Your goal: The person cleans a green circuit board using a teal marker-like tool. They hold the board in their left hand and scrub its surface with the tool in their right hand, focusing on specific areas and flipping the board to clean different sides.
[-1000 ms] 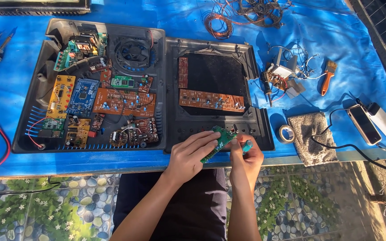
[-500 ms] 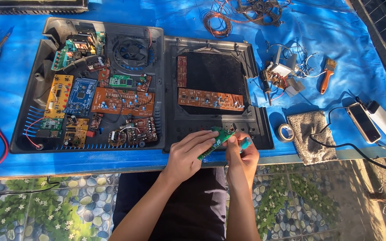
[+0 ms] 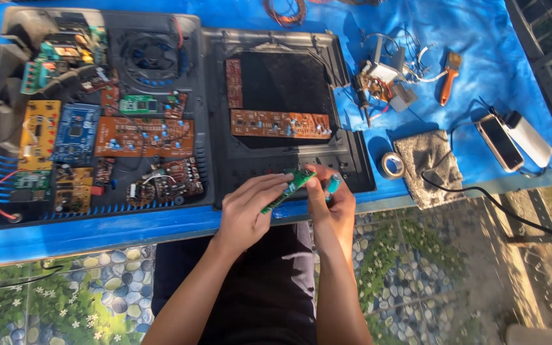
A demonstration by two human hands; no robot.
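Fingers (image 3: pixel 260 191) of the left hand (image 3: pixel 245 214) pinch a narrow green circuit board (image 3: pixel 287 189), its long axis slanting up toward the right hand (image 3: pixel 330 203), whose fingers close on its upper end above the surface (image 3: pixel 161 227).

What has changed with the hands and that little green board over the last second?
Little: both hands have kept hold of the small green circuit board, shifting slightly along the table's near edge. The open black casing and its boards stayed put.
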